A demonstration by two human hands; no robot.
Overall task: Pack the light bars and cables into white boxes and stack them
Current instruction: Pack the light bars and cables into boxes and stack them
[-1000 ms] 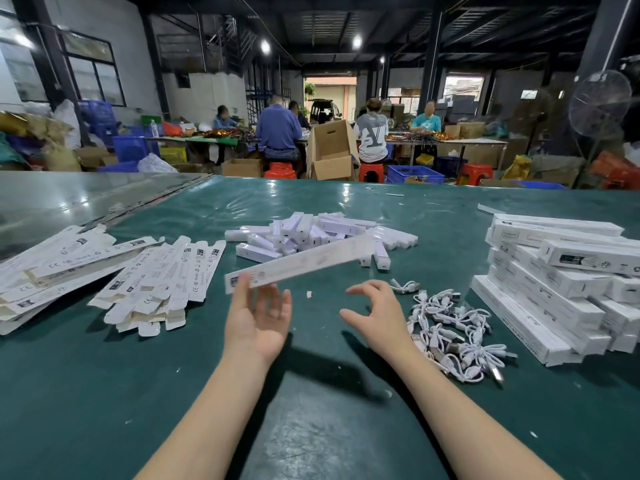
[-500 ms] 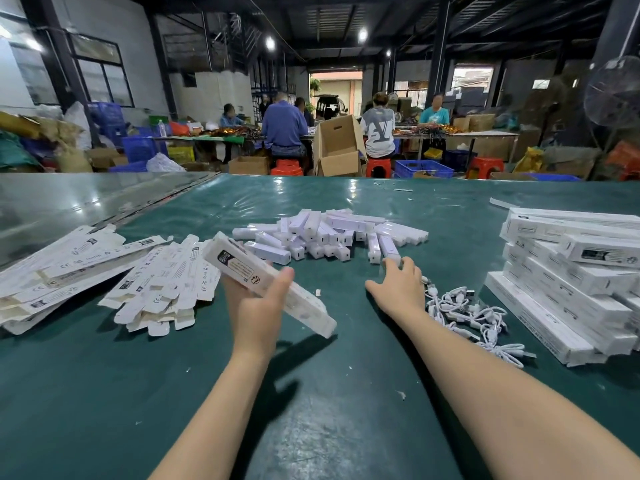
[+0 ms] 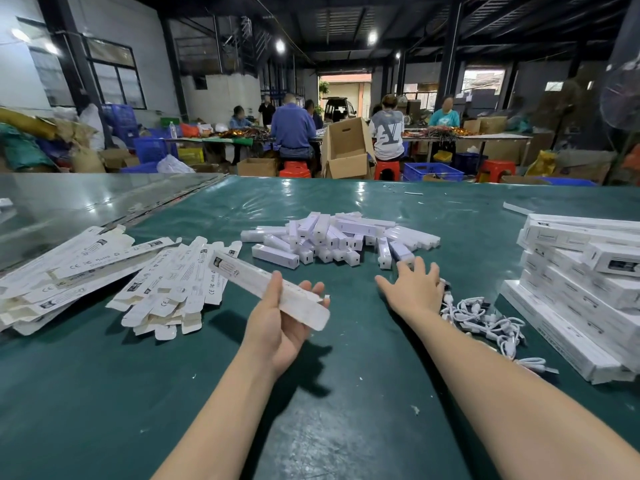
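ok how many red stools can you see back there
3: left stool under the person in blue, middle stool under the person in grey, right stool unoccupied. Others may be hidden.

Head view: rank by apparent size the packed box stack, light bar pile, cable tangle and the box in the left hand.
1. Packed box stack, partly cropped.
2. Light bar pile.
3. Cable tangle and held box look alike; the box is nearer the camera, so unranked.
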